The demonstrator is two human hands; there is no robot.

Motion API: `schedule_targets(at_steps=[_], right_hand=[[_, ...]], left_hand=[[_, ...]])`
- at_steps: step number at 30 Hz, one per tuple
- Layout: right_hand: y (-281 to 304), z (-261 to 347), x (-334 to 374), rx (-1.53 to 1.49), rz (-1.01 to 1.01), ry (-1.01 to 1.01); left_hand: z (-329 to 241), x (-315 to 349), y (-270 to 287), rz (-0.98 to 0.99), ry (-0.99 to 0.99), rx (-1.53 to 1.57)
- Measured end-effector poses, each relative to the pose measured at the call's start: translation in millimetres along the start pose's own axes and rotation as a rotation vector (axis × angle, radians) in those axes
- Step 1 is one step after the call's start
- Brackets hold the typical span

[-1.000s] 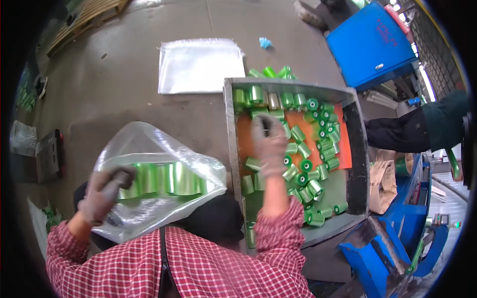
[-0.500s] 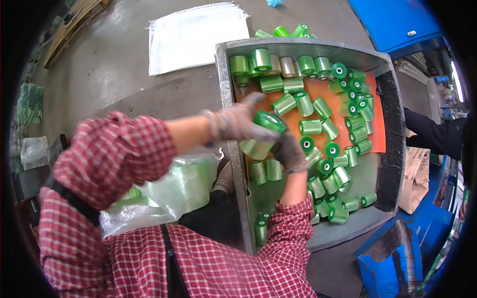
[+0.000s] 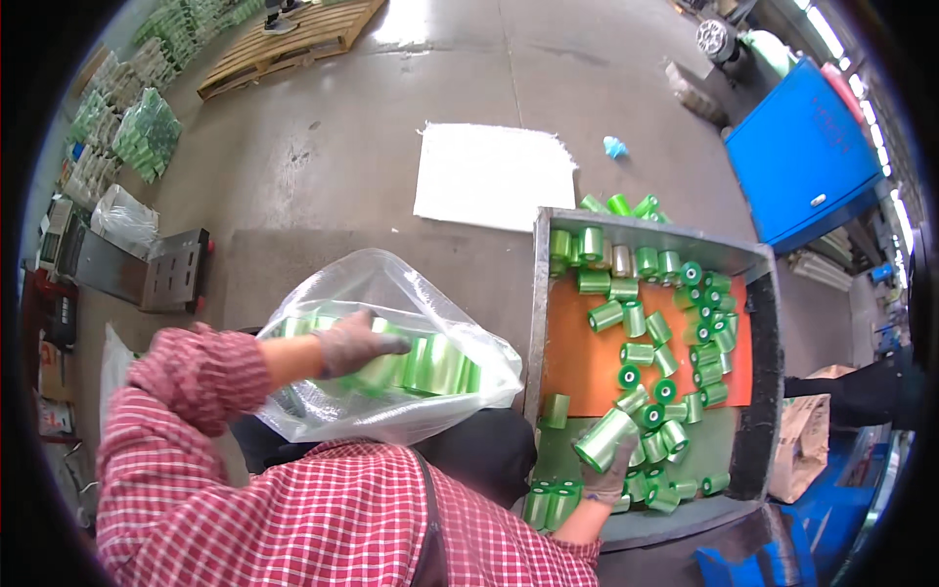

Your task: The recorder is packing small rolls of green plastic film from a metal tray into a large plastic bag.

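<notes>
My left hand [image 3: 354,345], in a grey glove, reaches into a clear plastic bag [image 3: 367,269] on my lap. Its fingers are closed over a slightly blurred roll of green film [image 3: 377,376]. More green film rolls [image 3: 440,366] stand side by side in the bag. My right hand [image 3: 608,474], gloved too, grips a shiny green film roll [image 3: 606,439] at the near part of a large grey-rimmed box [image 3: 536,323]. Many loose green rolls [image 3: 637,353] lie in that box, some upright and some on their sides.
Orange sheet [image 3: 587,367] lines part of the box. Beyond it lie a white woven sheet [image 3: 494,176] and several rolls on the floor. A blue cabinet [image 3: 802,161] and a brown paper bag [image 3: 800,445] are on the right, near another person's dark sleeve [image 3: 851,393]. A wooden pallet [image 3: 293,49] stands far left.
My hands were together over the box's left edge with green rolls. Now the left is in the plastic bag and the right is lower in the box. The view has shifted up and left.
</notes>
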State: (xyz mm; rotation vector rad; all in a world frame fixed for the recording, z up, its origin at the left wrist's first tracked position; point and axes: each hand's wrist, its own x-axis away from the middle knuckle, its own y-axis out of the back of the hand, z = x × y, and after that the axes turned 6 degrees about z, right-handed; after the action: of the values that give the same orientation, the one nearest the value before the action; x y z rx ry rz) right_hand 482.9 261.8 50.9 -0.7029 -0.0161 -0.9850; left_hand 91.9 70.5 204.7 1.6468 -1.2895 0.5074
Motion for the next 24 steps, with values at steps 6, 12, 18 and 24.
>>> schedule_targets(at_steps=[6,12,18,24], right_hand=[[-258.9,53.3,23.4,0.162,0.561,0.037],[-311.0,-7.9,-44.8,1.788,0.579,-0.126],[-294.2,-17.1,-64.3,1.895,0.417,-0.170],[-390.3,-72.5,-21.8,2.134,0.695,-0.043]], left_hand=[[26.7,-44.5,-48.7,-0.304,-0.162,-0.024],[91.3,3.4,30.7,-0.093,-0.254,-1.432],[74.3,121.0,74.6,-0.525,-0.537,-1.472],[45.6,122.3,36.4,0.206,-0.456,-1.139]])
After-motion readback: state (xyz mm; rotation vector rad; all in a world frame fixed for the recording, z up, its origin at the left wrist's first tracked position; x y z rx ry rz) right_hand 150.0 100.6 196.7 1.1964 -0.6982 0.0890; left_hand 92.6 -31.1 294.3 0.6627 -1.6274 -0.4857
